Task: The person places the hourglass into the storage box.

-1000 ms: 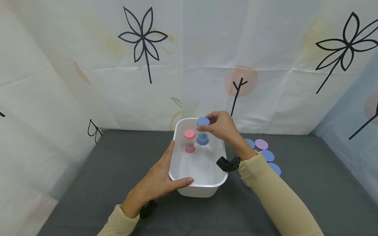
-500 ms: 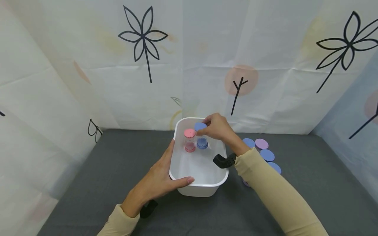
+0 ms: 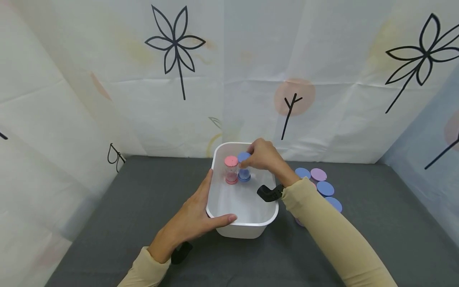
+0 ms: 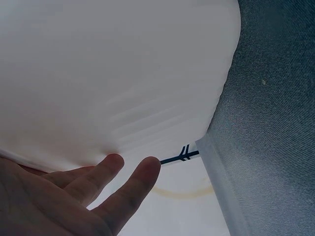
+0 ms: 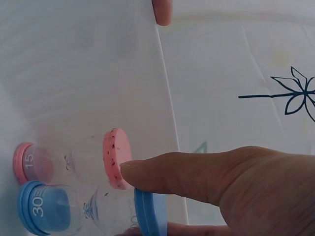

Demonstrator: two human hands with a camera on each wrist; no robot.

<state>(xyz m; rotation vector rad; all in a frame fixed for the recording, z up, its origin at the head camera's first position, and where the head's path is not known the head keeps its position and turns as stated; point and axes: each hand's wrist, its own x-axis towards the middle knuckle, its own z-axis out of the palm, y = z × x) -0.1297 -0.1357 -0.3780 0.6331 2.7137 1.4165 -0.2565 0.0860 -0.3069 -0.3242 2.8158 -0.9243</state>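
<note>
A white plastic tub (image 3: 242, 217) stands on the dark cloth. Inside it, toward the back, a pink-capped sand timer (image 3: 231, 169) marked 15 stands upright. Right beside it is a blue-capped sand timer (image 3: 244, 175), marked 30 in the right wrist view. My right hand (image 3: 267, 157) reaches into the tub and pinches the blue timer near its top cap between thumb and fingers. My left hand (image 3: 190, 213) rests against the tub's front left corner, thumb along the front rim. In the left wrist view, its nearly straight fingers (image 4: 130, 191) touch the tub's outer wall.
Right of the tub, several more sand timers with blue, purple and pink caps (image 3: 325, 188) stand in a cluster, partly hidden by my right forearm. A white patterned cloth (image 3: 251, 79) hangs behind the dark-covered table (image 3: 150, 191).
My right hand has lowered the blue sand timer and brought it slightly left, close beside the pink one. The left hand has stayed at the tub's corner.
</note>
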